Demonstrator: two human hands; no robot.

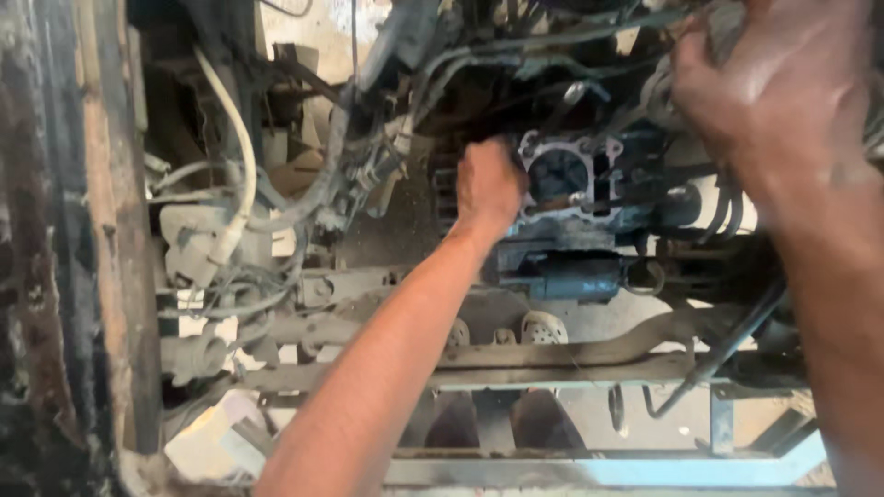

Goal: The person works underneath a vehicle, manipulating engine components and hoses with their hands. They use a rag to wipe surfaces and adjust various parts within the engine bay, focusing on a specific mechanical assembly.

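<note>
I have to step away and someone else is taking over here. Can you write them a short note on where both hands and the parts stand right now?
Left hand: closed in a fist against the left edge of the engine block; whether it grips a tool is hidden.
Right hand: raised at the upper right, blurred, fingers curled over hoses and parts there; what it holds cannot be told.
Block: its round bore is open and faces the camera, with no cover on it. The motor sits just below it.
Frame rail runs along the bottom; loose white cable hangs at left.
Done: bore exposed. Left: cannot tell.
</note>
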